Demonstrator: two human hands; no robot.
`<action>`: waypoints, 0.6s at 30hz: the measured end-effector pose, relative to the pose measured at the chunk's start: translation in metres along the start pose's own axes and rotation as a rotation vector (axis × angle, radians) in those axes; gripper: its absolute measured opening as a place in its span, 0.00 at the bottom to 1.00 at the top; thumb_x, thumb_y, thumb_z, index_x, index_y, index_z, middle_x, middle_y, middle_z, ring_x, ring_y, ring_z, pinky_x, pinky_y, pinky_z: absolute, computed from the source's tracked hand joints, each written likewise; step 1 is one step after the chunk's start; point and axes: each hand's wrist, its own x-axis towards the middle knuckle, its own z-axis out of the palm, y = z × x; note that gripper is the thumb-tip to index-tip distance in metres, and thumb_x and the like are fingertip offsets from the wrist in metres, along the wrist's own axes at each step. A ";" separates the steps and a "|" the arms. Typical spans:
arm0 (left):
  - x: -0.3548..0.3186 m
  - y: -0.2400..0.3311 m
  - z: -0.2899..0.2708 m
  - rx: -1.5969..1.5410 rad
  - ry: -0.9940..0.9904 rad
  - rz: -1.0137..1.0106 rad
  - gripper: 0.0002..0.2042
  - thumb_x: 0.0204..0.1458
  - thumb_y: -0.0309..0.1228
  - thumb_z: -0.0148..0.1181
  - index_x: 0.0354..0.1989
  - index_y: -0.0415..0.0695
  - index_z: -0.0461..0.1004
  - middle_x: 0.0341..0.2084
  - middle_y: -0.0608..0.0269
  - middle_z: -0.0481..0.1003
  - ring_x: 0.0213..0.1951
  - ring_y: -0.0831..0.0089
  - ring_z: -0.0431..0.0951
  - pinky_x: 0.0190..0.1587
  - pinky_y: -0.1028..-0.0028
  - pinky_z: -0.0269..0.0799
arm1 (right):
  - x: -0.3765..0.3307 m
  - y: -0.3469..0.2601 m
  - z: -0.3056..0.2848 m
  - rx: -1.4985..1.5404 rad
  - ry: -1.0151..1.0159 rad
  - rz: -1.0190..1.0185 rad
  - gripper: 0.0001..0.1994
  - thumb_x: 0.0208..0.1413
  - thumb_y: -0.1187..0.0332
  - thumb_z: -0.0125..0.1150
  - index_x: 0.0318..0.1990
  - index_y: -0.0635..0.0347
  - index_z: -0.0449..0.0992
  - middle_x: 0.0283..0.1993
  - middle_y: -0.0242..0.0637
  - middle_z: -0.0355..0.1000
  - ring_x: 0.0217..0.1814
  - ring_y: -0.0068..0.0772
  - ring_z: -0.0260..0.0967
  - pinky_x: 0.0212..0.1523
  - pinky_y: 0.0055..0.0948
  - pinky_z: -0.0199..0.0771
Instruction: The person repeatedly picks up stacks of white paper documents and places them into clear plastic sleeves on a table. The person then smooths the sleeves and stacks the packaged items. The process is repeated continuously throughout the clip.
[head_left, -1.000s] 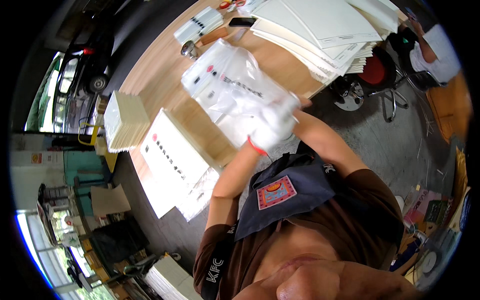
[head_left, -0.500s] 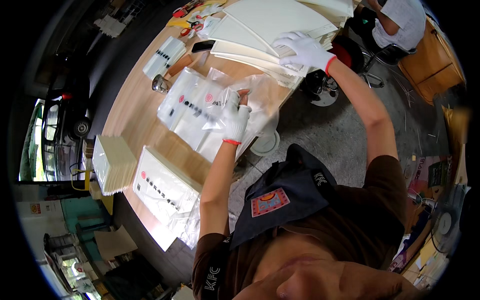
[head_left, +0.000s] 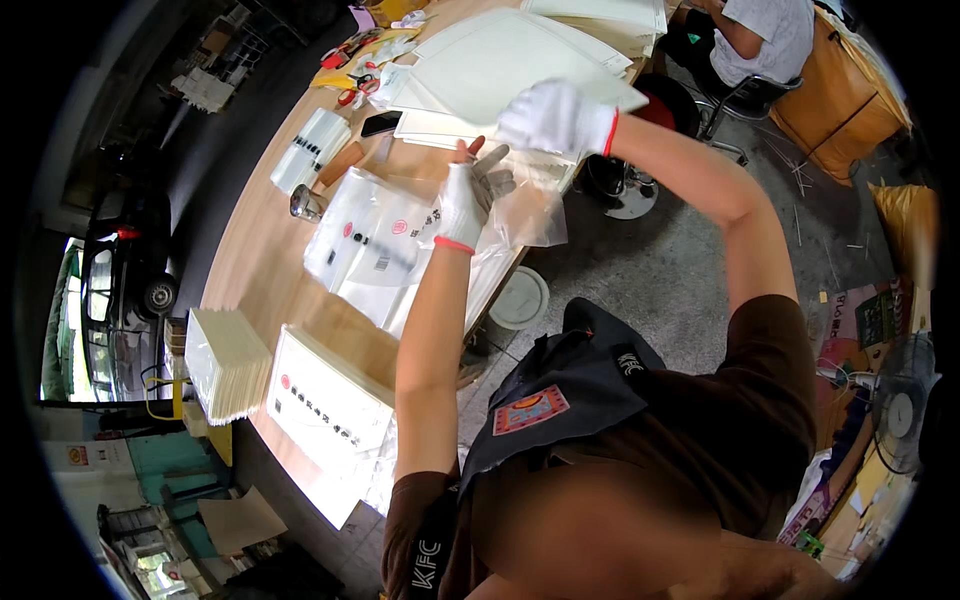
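My right hand (head_left: 560,118), in a white glove with a red cuff, is closed at the near edge of the large white sheets (head_left: 510,62), apparently gripping the top sheet; motion blurs its fingertips. My left hand (head_left: 466,205) wears a similar glove with some bare fingertips. Its fingers are stretched out and apart, beside a clear plastic bag (head_left: 535,218) that seems partly draped about them. Beneath that hand lie printed clear bags (head_left: 345,225), marked with red round stamps and black characters. How far the fingers reach into the plastic cannot be made out.
A block of stacked white sheets (head_left: 225,362) and a printed packet (head_left: 325,395) lie toward the near left. A metal cup (head_left: 306,203), a phone (head_left: 381,123) and red scissors (head_left: 367,80) are farther back. Another person (head_left: 750,45) sits beyond, near a stool.
My right hand has moved left and closed from a spread pose; the top white sheet has shifted with it. My left hand has risen slightly, its fingers spreading beside the clear bag.
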 end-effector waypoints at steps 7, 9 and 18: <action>-0.004 0.005 -0.017 0.154 0.221 -0.020 0.15 0.57 0.37 0.46 0.47 0.43 0.68 0.39 0.58 0.75 0.37 0.64 0.78 0.36 0.69 0.78 | -0.005 -0.030 -0.020 0.445 0.196 0.233 0.11 0.52 0.57 0.51 0.38 0.49 0.73 0.33 0.35 0.72 0.33 0.35 0.73 0.31 0.34 0.73; -0.034 0.027 -0.008 0.209 0.232 -0.073 0.14 0.54 0.25 0.50 0.50 0.38 0.68 0.41 0.52 0.74 0.40 0.64 0.78 0.37 0.67 0.79 | -0.033 0.029 0.010 0.592 0.186 0.638 0.15 0.53 0.55 0.50 0.42 0.53 0.72 0.35 0.39 0.73 0.34 0.39 0.73 0.32 0.35 0.73; -0.173 0.029 -0.096 0.076 0.405 -0.002 0.18 0.53 0.24 0.52 0.53 0.33 0.65 0.42 0.49 0.74 0.38 0.61 0.79 0.38 0.67 0.79 | -0.133 0.145 0.060 1.017 -0.128 1.472 0.14 0.47 0.57 0.61 0.21 0.58 0.72 0.13 0.24 0.55 0.12 0.16 0.47 0.12 0.22 0.44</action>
